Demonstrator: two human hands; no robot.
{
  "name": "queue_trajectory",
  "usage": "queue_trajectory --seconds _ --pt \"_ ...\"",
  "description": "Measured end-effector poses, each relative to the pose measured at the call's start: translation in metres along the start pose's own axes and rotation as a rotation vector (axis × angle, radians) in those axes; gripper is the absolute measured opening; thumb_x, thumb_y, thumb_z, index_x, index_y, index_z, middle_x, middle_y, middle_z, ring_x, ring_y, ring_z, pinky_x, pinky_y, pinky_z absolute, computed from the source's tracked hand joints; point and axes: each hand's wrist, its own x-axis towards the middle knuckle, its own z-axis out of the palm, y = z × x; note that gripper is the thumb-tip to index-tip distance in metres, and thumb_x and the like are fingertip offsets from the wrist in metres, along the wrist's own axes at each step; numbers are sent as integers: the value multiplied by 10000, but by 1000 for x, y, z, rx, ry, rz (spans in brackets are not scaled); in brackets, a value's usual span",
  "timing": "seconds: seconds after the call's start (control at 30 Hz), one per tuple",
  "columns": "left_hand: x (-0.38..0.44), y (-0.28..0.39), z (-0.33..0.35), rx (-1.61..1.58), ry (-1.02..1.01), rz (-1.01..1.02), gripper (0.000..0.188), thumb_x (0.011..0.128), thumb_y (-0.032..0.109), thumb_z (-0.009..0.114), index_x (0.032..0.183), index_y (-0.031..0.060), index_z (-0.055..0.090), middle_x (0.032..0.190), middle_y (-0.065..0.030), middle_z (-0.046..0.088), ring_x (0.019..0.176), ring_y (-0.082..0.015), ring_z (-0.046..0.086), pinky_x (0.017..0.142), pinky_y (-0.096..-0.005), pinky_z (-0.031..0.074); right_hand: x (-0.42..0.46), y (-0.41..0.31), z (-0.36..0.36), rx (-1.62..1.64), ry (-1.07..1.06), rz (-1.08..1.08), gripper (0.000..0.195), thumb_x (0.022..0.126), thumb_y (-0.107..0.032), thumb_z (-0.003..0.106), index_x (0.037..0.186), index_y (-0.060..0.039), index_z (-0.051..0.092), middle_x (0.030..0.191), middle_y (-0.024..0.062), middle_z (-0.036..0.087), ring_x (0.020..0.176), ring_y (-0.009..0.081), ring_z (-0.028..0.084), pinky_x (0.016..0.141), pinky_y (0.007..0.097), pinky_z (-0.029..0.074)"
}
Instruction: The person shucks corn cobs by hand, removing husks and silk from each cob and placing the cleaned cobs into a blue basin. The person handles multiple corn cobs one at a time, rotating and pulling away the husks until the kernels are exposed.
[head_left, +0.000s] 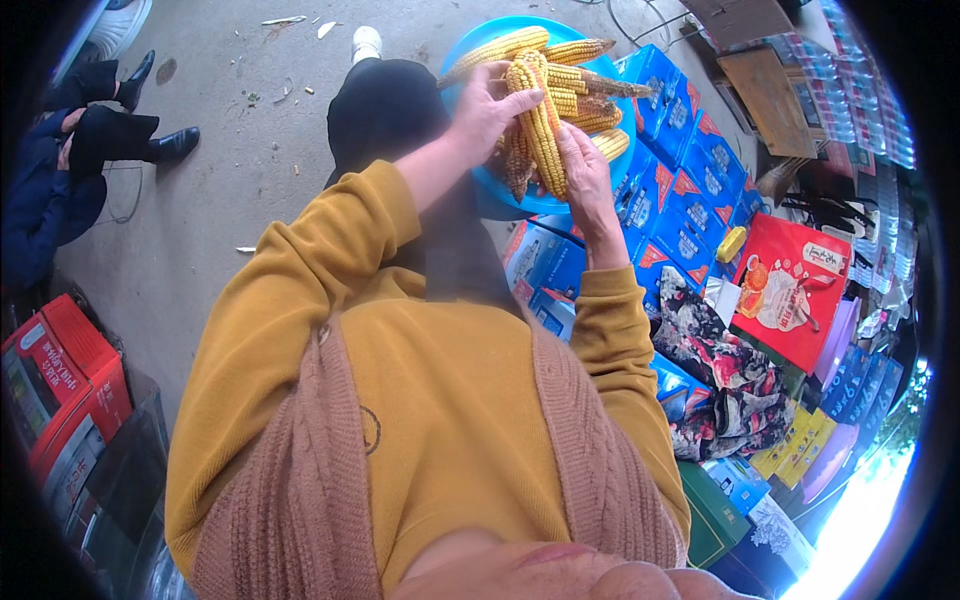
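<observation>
A dried ear of yellow corn, with some reddish kernels, is held between both of my hands above a blue round basin. My left hand grips the upper part of the ear, thumb lying across its kernels. Lower down, my right hand holds the ear's right side with the thumb against it. Beneath and beyond them, several more ears of corn are piled in the basin. Some have dark, shrivelled tips, and a few show bare patches. My fingers under the held ear are partly hidden.
Blue printed cartons are stacked right of the basin. Floral cloth and a red printed box lie nearby. Red cartons stand at lower left. A seated person in black shoes is at left. Scraps litter the concrete floor.
</observation>
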Motion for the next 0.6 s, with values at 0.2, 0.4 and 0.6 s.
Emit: queue_trajectory --seconds 0.2,0.4,0.6 --pt "-3 4 4 160 -36 93 554 828 135 735 1265 -8 425 1093 -137 602 976 -183 614 825 -311 522 6 16 -6 -806 131 -412 323 1019 -264 434 1140 -15 601 821 81 665 693 152 648 576 276 527" --pt "-2 5 5 19 38 67 546 831 125 730 1265 -16 430 1104 -126 606 977 -179 614 828 -302 519 13 28 -20 -286 239 -170 345 1022 -264 413 1127 15 587 983 146 665 898 207 650 800 323 520" --pt "-2 8 4 -120 93 -34 568 844 118 715 1297 -10 397 1138 -128 590 997 -191 609 819 -316 529 15 15 -18 42 93 -115 388 1020 -274 416 1246 28 506 1156 156 605 984 207 630 828 330 534"
